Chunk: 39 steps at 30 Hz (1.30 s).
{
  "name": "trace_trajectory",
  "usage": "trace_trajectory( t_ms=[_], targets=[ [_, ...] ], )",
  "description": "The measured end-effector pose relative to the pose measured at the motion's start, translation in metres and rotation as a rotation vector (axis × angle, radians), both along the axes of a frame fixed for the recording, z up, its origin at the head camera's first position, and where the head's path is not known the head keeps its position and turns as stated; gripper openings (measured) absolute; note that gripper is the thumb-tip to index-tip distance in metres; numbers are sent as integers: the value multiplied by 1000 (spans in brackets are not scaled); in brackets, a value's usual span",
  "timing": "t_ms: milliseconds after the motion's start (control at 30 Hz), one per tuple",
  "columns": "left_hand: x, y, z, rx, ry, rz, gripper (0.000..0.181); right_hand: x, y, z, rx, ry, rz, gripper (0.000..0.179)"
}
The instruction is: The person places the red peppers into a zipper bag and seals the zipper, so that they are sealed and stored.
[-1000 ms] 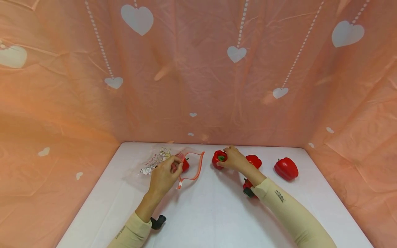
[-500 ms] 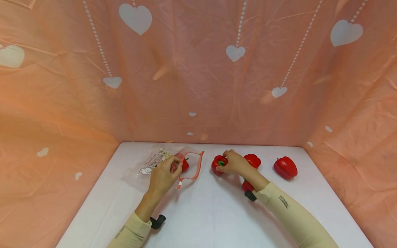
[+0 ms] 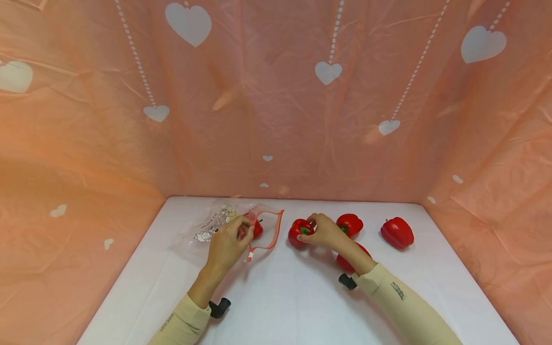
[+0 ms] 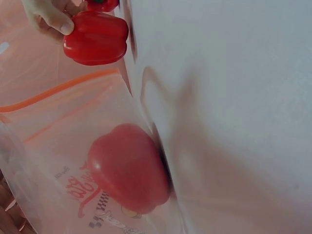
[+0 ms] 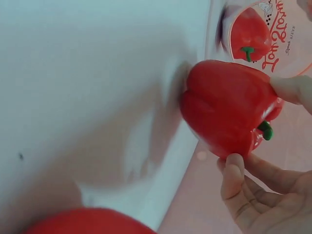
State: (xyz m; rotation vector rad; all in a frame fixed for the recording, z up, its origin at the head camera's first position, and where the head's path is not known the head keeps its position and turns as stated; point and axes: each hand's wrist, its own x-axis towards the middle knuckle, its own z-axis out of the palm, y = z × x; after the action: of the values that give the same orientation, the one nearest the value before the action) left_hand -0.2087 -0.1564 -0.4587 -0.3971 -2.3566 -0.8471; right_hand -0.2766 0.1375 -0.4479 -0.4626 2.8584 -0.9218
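Note:
My right hand (image 3: 326,233) grips a red bell pepper (image 3: 295,234) by its stem end, thumb on one side and fingers on the other. The pepper is close over the table, just right of the bag's mouth. My left hand (image 3: 229,244) pinches the upper edge of a clear zip bag (image 3: 202,225) printed with cartoon figures. Its orange zip rim (image 3: 278,231) gapes toward the right hand. Inside the bag lies another red bell pepper (image 4: 129,168), its green stem (image 5: 247,52) toward the opening in the right wrist view.
Behind the right wrist lies a bell pepper (image 3: 350,224), and another pepper (image 3: 345,262) is partly under the right forearm. A further pepper (image 3: 397,233) sits at the far right. An orange curtain with hearts (image 3: 267,120) encloses the white table (image 3: 276,302).
The right hand has brought its bell pepper left and nearer to me, toward the bag's mouth, tilting it a little. The left hand and the bag have stayed in place.

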Motion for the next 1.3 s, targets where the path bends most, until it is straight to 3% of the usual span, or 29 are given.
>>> trace_trajectory(
  t_ms=[467, 1000, 1300],
  targets=[
    [1, 0, 0, -30, -12, 14, 9, 10, -10, -14, -189, -39, -63, 57],
    [0, 1, -1, -25, -22, 1, 8, 18, -35, -31, -466, -52, -60, 52],
    [0, 4, -1, -30, -11, -19, 10, 23, -53, -40, -521, -64, -73, 50]
  ],
)
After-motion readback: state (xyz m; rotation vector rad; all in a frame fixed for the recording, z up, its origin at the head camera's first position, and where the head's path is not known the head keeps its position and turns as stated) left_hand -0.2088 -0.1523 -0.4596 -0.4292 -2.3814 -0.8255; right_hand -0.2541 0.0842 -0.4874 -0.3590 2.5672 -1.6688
